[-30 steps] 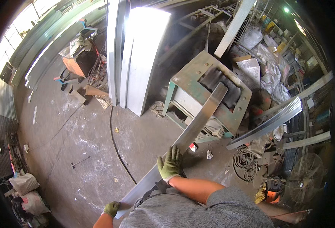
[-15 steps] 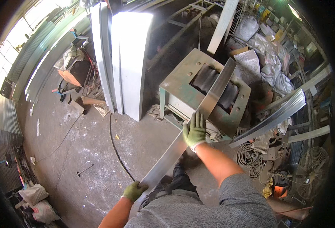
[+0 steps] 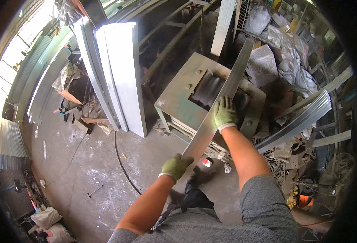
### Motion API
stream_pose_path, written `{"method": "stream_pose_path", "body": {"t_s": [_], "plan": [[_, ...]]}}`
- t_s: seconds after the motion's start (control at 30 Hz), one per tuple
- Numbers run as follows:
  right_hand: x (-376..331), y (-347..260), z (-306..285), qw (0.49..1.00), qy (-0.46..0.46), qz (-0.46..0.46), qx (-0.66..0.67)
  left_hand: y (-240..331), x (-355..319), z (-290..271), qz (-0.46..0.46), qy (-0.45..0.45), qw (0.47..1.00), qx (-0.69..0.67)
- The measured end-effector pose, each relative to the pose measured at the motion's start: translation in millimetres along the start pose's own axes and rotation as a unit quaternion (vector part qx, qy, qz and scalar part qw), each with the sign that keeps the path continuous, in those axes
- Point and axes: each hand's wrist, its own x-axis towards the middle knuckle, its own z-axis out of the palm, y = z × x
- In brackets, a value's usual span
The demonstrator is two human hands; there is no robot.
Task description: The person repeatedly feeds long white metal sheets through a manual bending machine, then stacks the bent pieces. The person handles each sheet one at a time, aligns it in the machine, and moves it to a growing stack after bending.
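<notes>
Both hands (image 3: 176, 166) (image 3: 224, 113) grip metal strip (image 3: 219, 111) across the roller machine (image 3: 178, 95).

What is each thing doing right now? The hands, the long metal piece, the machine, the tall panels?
left hand: gloved, gripping the strip's near end
right hand: gloved, pressed on the strip
metal strip: lying slanted across the machine
green machine: standing, rollers exposed
white panels: leaning upright

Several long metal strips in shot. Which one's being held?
The flat grey metal strip lying across the green machine, gripped by both gloved hands; others lean or lie untouched.
</notes>
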Motion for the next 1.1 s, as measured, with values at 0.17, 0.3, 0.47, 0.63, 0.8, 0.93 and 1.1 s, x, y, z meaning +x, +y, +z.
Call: {"method": "stream_pose_path", "body": {"t_s": [0.17,0.3,0.47,0.63,0.8,0.93,1.1], "plan": [[6,4,-5,0.998,-0.007,-0.045,0.033,13,-2,-5,-0.068,-0.024,0.997,-0.019],[-43,-19,-1,0.998,-0.028,-0.060,-0.010,-33,-34,14,-0.069,-0.017,0.997,-0.024],[-123,-55,-11,0.996,-0.025,-0.044,0.077,-113,-81,50,-0.089,-0.033,0.994,-0.059],[-223,-105,-15,0.995,0.012,-0.066,0.074,-207,-147,79,-0.110,-0.046,0.991,-0.062],[-296,-147,-26,0.989,0.051,-0.071,0.118,-255,-201,83,-0.126,-0.050,0.990,-0.046],[-242,-130,-30,0.995,-0.016,-0.050,0.081,-216,-167,69,-0.124,-0.032,0.991,-0.030],[-141,-90,-26,0.996,-0.022,-0.053,0.065,-115,-64,36,-0.087,-0.008,0.996,-0.022]]}}
